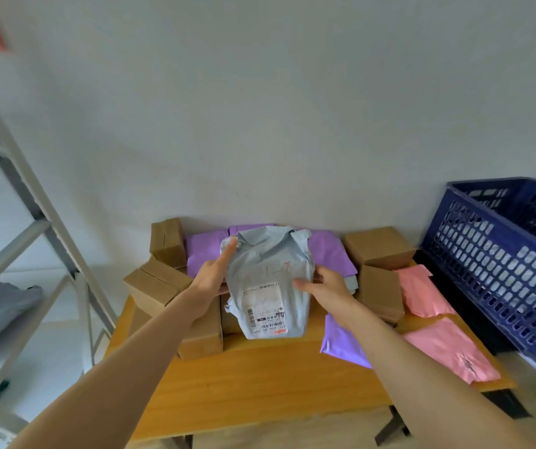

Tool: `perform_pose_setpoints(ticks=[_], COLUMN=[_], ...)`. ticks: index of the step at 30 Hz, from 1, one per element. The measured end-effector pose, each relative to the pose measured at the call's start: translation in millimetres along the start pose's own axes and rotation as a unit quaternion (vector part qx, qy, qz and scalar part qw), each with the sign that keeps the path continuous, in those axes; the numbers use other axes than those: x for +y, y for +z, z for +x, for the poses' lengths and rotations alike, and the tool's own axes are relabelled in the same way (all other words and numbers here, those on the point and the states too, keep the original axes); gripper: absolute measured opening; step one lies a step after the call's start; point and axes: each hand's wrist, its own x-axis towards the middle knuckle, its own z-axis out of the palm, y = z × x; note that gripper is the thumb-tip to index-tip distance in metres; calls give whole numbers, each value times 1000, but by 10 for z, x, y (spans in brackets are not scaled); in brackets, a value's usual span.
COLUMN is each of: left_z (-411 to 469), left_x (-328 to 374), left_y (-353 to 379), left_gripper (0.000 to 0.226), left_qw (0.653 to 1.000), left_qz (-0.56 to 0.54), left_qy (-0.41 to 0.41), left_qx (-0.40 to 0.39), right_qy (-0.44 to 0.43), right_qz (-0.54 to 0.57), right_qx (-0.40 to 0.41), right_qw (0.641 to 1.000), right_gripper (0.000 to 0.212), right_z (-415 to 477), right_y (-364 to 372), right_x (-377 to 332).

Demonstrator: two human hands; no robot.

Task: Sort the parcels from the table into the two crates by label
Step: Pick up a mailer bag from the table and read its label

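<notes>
Two hands hold one grey parcel (271, 280) above the wooden table (260, 377). Left hand (213, 277): flat against the parcel's left edge, fingers extended up toward its top corner, thumb hidden behind the bag. Right hand (326, 283): closed on the right edge, thumb across the front face, other fingers behind.

Parcel orientation: long axis runs away from the wearer, toward the wall, tilted slightly left at the far end. Folded, crumpled end points to the wall; smooth rounded end points back at the wearer. Front face is turned up toward the camera.

Parcel appearance: pale grey-blue plastic mailer, soft and wrinkled, bulging in the middle. White shipping label (265, 311) on the near half, printed upside down from this view, with barcodes and a small red strip at its near edge. Faint red handwriting above the label; not legible.

Position relative to the table: parcel sits over the far centre, over brown cardboard boxes (200, 335) and a purple mailer (331, 254). Pink mailers (448, 348) lie on the table's right side. Blue crate (499, 270) stands just beside the table's right edge.
</notes>
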Motion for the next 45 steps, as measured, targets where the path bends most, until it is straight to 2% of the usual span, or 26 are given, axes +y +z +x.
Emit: perform_pose_setpoints(ticks=[4,8,16,19,21,23,24,26,27,28,30,32,34,37,39,43,45], left_z=[-87,-150,-111,-72,-58,-16,10,59,68,60,9,-32,-41,-52,-66,-107,-115], left_x=[56,55,-20,-11,18,24,25,47,66,87,149,197,193,162,153,149,132], left_y=[-40,-89,-171,-197,-177,-148,-132,-103,-80,-52,8,52,88,178,210,222,235], left_gripper=[78,55,90,89,86,90,96,112,117,118,112,103,99,96,96,96,96], left_qw=[998,992,974,976,977,975,970,932,894,845,738,658,608,556,536,523,524], left_qz=[52,106,173,168,172,187,214,348,436,521,655,728,765,793,802,806,803], left_qy=[22,52,84,74,74,81,87,97,100,112,158,191,214,247,262,276,281], left_qx=[-29,-45,-119,-120,-103,-86,-72,-21,8,30,33,16,4,-10,-16,-33,-41], right_qy=[0,12,63,54,34,5,-19,-86,-138,-200,-305,-325,-293,-262,-245,-232,-225], right_qz=[49,87,155,132,80,29,1,-85,-143,-213,-372,-496,-550,-556,-548,-544,-523], right_qx=[28,40,14,6,4,18,35,73,78,72,33,-39,-88,-113,-126,-150,-158], right_qw=[998,995,986,990,996,999,999,990,977,954,876,804,777,780,789,792,807], right_gripper=[16,9,20,24,26,39,53,89,100,105,108,112,114,118,115,110,106], right_z=[-9,-2,-35,-58,-73,-58,-40,-26,-40,-44,-63,-71,-61,-49,-22,10,2], right_y=[75,127,201,188,189,212,227,255,265,269,286,330,399,462,471,448,424], right_x=[-90,-158,-129,-113,-145,-185,-202,-278,-337,-377,-474,-522,-514,-463,-412,-353,-344])
